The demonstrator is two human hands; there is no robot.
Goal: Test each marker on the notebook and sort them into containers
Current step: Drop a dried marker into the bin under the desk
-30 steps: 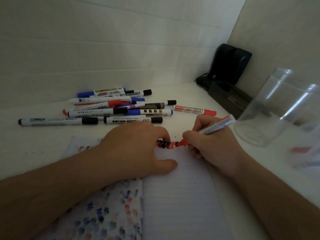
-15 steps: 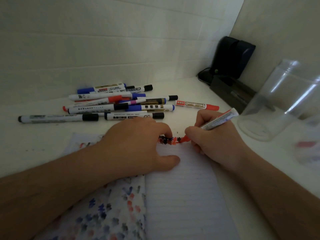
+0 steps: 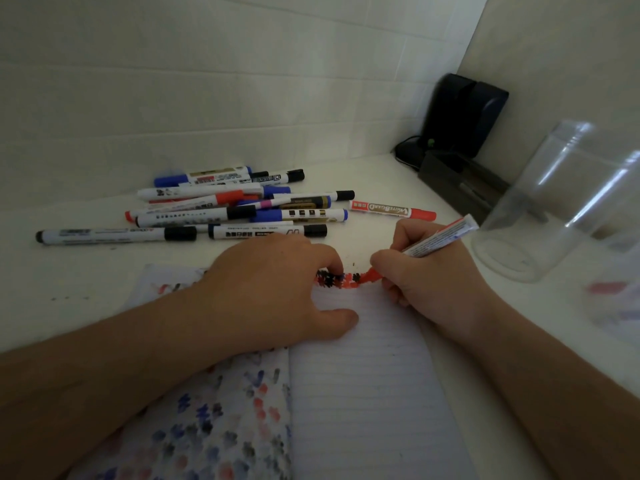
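An open lined notebook [image 3: 367,382] lies in front of me, its left page covered in ink blots. My right hand [image 3: 433,285] grips a red marker [image 3: 440,239] with its tip on the top edge of the right page, beside a row of black and red scribbles [image 3: 337,280]. My left hand [image 3: 273,292] rests on the notebook with its fingers curled down near those scribbles. Whether it holds a cap is hidden. A pile of several capped markers [image 3: 235,206] lies beyond the notebook. One red marker [image 3: 391,209] lies apart to its right.
A clear plastic container [image 3: 554,209] stands at the right. A second, blurred container [image 3: 613,299] with something red inside sits at the right edge. A black tray and a dark device [image 3: 460,133] fill the back corner. White walls close in behind and to the right.
The red marker tip has stayed at the top of the page, and the red scribble looks slightly wider. The camera has shifted a little. My left hand has hardly moved.
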